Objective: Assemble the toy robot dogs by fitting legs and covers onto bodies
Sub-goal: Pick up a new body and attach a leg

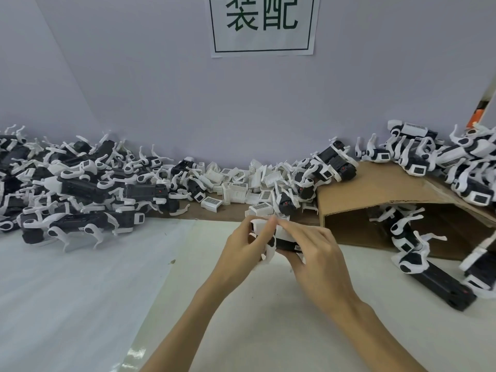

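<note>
At the far left a heap of part-built dogs (67, 189) lay against the wall, black bodies with white legs on and no top covers, probably stacked there as the stock waiting for this step. Next to it, along the back of the surface (80, 291), sat a pile of loose white covers (241, 181), within easy reach of the hands.

In the middle, above the surface, the left hand (241, 245) gripped one end of a toy dog (273, 238), its fingers curled round the white end piece, apparently to steady the body. The right hand (316, 256) held the other end from beneath while its fingers (290, 228) lay along the white cover (268, 227) on top. That looked like pressing the cover down to seat it, though whether it had clicked home could not be told.

To the right a cardboard box (375, 191) lay on its side, more dogs inside and in front of it. On and behind it, at the far right, were finished dogs (429, 154) with covers on, seemingly set apart from the unfinished heap.
</note>
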The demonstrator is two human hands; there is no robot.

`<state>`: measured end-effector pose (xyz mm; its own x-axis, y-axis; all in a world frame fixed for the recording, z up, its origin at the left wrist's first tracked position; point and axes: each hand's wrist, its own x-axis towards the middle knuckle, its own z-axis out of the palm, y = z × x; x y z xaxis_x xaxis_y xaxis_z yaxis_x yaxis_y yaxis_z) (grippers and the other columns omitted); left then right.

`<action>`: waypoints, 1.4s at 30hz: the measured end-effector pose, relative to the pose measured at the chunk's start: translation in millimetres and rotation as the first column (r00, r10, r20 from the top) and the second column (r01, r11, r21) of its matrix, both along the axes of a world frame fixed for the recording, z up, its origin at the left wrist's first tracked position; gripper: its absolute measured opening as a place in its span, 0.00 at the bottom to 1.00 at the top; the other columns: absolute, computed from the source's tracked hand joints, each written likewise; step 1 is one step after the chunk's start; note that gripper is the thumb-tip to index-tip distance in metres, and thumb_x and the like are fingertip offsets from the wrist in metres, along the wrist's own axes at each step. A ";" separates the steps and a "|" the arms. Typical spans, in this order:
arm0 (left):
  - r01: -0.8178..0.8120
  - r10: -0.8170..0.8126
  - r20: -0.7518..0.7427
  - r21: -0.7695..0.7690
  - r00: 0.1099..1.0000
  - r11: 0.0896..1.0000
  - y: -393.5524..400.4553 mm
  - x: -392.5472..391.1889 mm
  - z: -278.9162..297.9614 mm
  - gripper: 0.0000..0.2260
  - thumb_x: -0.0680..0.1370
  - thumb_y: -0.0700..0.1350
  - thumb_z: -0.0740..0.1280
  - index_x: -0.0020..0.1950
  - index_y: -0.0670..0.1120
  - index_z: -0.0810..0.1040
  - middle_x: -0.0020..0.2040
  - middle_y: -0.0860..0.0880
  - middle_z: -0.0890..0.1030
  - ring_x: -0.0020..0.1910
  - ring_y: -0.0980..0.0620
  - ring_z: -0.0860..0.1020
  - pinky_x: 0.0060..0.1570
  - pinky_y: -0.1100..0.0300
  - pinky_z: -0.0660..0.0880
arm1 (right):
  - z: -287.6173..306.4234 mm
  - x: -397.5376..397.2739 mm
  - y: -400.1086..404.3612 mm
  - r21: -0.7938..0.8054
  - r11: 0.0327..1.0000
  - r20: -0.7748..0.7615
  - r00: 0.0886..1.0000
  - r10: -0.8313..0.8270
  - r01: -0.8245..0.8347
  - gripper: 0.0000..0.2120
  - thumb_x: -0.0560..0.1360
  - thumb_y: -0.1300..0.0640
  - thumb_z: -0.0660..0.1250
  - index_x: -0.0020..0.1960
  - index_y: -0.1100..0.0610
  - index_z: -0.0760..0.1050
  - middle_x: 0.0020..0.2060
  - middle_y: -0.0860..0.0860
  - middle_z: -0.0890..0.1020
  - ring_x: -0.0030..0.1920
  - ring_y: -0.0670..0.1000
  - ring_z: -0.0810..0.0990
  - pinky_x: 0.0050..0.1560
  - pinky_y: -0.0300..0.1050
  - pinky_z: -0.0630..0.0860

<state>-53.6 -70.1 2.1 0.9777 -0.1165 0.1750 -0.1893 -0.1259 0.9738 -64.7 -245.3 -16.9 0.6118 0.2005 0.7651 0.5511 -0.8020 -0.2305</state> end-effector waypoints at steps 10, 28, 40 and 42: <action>-0.139 0.137 0.082 0.016 0.987 0.990 -3.0 0.2 0.7 0.16 0.81 0.60 0.71 0.43 0.48 0.81 0.36 0.50 0.82 0.36 0.52 0.78 0.39 0.55 0.74 | -2.4 8.8 -4.0 -0.055 0.998 0.131 0.991 0.008 -0.001 0.29 0.67 0.55 0.83 0.66 0.56 0.81 0.57 0.48 0.86 0.58 0.47 0.73 0.56 0.50 0.81; -0.011 -0.110 0.296 0.379 0.949 0.925 36.2 10.7 -5.7 0.24 0.71 0.65 0.77 0.66 0.68 0.77 0.66 0.67 0.76 0.72 0.61 0.71 0.69 0.70 0.66 | 0.4 8.0 -17.8 0.073 0.989 -0.171 0.976 0.137 -0.127 0.22 0.71 0.40 0.76 0.60 0.51 0.79 0.56 0.45 0.80 0.59 0.49 0.75 0.59 0.41 0.72; -0.059 -0.094 0.402 0.352 0.911 0.934 17.2 8.5 -7.1 0.11 0.83 0.51 0.71 0.64 0.50 0.81 0.55 0.56 0.84 0.57 0.48 0.80 0.59 0.47 0.76 | 6.0 12.5 -21.4 -0.008 0.992 -0.158 0.979 0.127 -0.130 0.20 0.81 0.41 0.66 0.63 0.54 0.81 0.55 0.45 0.82 0.60 0.50 0.77 0.64 0.46 0.67; -0.028 -0.108 0.376 0.339 0.920 0.940 17.0 7.5 -8.7 0.11 0.83 0.51 0.72 0.63 0.50 0.81 0.54 0.57 0.84 0.56 0.49 0.81 0.58 0.49 0.76 | 4.0 12.3 -23.3 -0.052 0.988 -0.234 0.964 0.126 -0.142 0.24 0.78 0.39 0.68 0.68 0.52 0.78 0.58 0.42 0.81 0.63 0.48 0.75 0.67 0.45 0.65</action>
<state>-46.1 -53.1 -6.5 0.8345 -0.2716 0.4794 -0.5510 -0.4117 0.7259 -52.4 -268.6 -12.9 0.7335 0.3394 0.5889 0.5934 -0.7423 -0.3112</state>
